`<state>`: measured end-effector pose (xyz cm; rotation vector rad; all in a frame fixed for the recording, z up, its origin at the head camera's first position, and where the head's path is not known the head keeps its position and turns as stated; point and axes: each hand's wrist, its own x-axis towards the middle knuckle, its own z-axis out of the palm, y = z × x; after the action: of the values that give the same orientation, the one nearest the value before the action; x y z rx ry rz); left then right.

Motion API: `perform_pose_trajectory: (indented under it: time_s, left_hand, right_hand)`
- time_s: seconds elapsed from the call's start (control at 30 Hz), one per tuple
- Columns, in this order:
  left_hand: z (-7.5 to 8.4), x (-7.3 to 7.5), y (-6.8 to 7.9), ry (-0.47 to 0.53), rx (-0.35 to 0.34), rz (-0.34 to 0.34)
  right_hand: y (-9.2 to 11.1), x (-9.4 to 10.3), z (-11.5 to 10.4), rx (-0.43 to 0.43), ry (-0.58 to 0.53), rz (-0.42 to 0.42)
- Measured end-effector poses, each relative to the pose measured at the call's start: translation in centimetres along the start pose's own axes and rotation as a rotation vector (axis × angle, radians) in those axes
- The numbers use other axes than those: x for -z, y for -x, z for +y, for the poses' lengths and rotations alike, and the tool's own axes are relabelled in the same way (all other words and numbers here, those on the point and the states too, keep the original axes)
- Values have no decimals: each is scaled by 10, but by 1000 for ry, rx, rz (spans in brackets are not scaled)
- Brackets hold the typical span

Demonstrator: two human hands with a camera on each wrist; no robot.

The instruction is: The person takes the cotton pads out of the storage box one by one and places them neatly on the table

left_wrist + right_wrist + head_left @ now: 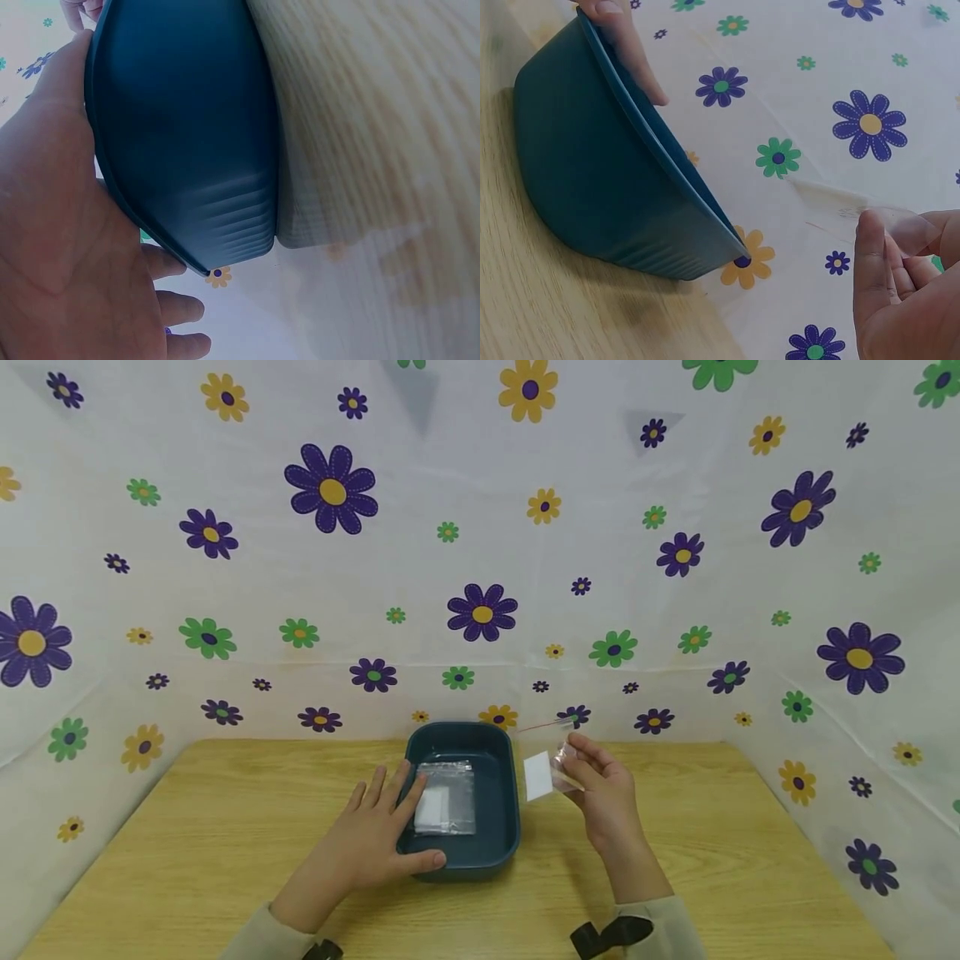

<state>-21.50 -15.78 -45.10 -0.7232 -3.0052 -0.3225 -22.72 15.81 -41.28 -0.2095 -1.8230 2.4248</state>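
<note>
Right hand: pinches the clear bag by its right side, aloft just right of the bin
Left hand: fingers spread, resting over the bin's left rim
Bag: a light pinch should avoid creases
Rim: raised edge, best crossed from above
Room: bin floor right of the packets; table at right

Bags lie in the basin on the table, another bag right of the basin, cloth behind.
</note>
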Motion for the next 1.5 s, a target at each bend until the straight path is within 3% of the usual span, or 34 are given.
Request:
perform_pose_trajectory:
  time_s: [0.8,1.5]
  left_hand:
    - [0,-1,0,10,12,-8]
    - [0,-1,0,18,10,-16]
  right_hand:
    - [-11,13,18,-56,43,39]
    - [-19,16,51,-170,96,61]
